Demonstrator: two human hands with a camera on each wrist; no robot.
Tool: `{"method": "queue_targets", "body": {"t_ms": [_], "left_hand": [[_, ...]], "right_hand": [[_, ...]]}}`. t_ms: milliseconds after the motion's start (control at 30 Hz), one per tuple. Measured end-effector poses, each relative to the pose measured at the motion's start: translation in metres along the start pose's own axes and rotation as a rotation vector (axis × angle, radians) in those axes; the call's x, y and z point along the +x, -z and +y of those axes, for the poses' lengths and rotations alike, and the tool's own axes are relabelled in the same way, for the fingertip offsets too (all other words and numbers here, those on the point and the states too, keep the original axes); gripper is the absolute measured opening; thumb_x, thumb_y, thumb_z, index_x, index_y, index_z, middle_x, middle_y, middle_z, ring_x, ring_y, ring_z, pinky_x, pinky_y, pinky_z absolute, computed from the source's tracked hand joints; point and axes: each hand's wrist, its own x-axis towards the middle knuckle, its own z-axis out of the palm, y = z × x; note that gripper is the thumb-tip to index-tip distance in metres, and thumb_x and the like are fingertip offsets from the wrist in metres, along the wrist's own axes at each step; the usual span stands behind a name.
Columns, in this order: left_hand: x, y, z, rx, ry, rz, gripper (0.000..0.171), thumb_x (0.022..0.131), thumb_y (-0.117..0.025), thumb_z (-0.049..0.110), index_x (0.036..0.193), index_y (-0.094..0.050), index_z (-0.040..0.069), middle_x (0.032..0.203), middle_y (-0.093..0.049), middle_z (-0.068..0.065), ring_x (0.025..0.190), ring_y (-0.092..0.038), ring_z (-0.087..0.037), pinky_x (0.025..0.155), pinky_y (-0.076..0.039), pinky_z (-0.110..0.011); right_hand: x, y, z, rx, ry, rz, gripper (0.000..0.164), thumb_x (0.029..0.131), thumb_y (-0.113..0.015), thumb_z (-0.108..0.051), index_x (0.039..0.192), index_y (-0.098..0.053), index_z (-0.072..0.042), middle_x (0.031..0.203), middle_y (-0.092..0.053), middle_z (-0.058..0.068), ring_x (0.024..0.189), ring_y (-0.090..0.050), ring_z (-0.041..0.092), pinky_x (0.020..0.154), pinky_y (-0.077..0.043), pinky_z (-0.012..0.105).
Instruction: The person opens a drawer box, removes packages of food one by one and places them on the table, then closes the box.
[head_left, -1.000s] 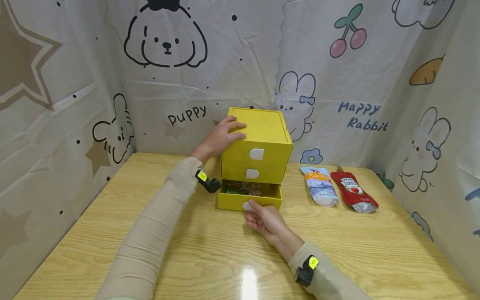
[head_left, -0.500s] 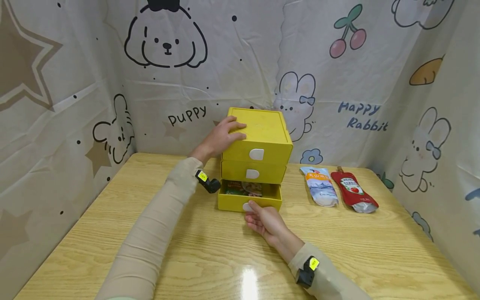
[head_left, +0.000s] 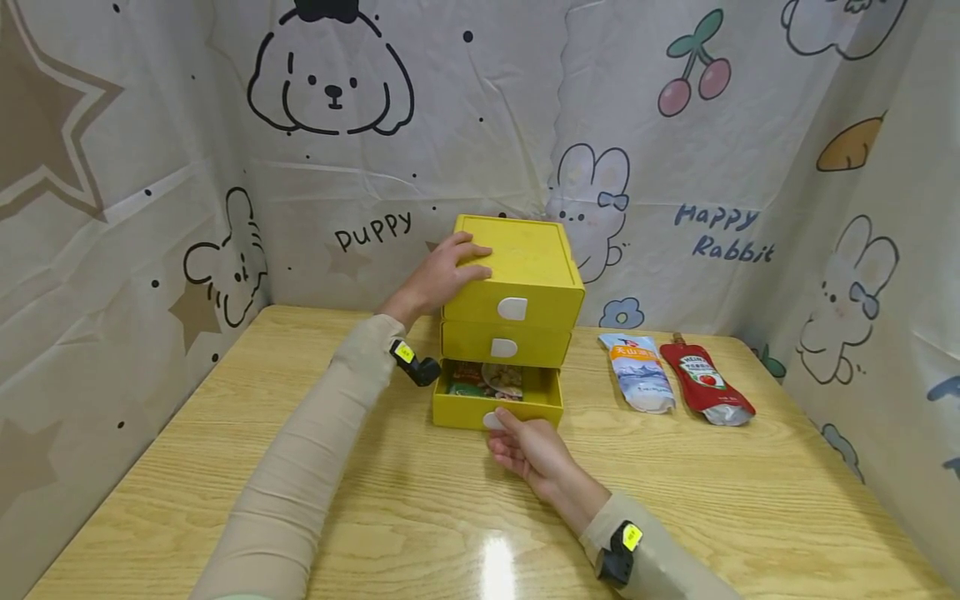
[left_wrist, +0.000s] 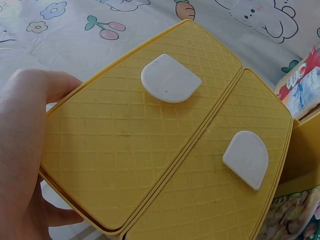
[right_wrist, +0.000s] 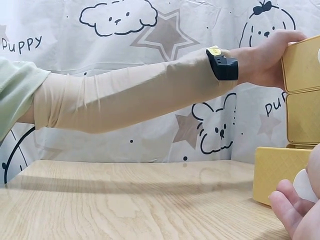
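A small yellow drawer cabinet (head_left: 517,250) stands on the table, each of its three drawers fitted with a white tab. My left hand (head_left: 442,271) holds the cabinet's upper left corner, fingers bent over its top; the left wrist view shows digits at the top and side edges. The bottom drawer (head_left: 457,411) is pulled part way out. My right hand (head_left: 536,450) pinches its white tab (head_left: 492,421) with thumb on top and fingers below. Inside the drawer lie printed food packages (head_left: 487,381), partly hidden under the drawer above.
On the table (head_left: 375,517) to the right of the cabinet lie a blue-and-white pouch (head_left: 641,375) and a red Heinz ketchup pouch (head_left: 705,379) with a spout. A patterned cloth (head_left: 480,125) hangs behind and along both sides.
The bottom drawer has slid slightly farther out toward me with my right hand on its tab, so more of the packages shows. My left hand stays on the cabinet.
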Motion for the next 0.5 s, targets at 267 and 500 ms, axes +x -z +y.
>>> {"method": "queue_targets", "body": {"t_ms": [267,500], "left_hand": [[0.0,-0.0001,-0.0003,0.007,-0.004,0.003,0.053,0.104,-0.058,0.038,0.148,-0.058,0.01,0.168,-0.023,-0.012,0.154,-0.018,-0.031,0.121,-0.021,-0.05],[0.0003,0.0,-0.0002,0.004,-0.001,0.003,0.053,0.103,-0.058,0.038,0.148,-0.058,0.01,0.168,-0.023,-0.013,0.153,-0.019,-0.031,0.121,-0.02,-0.049]], "right_hand": [[-0.0009,-0.0004,0.0026,-0.011,0.011,-0.003,0.047,0.108,-0.057,-0.028,0.123,-0.061,0.016,0.073,-0.068,0.002,0.059,-0.062,0.004,0.06,-0.055,0.018],[-0.0007,-0.0006,0.0027,-0.008,0.007,0.002,0.046,0.108,-0.057,-0.028,0.123,-0.061,0.017,0.073,-0.068,0.002,0.059,-0.062,0.004,0.06,-0.055,0.018]]}}
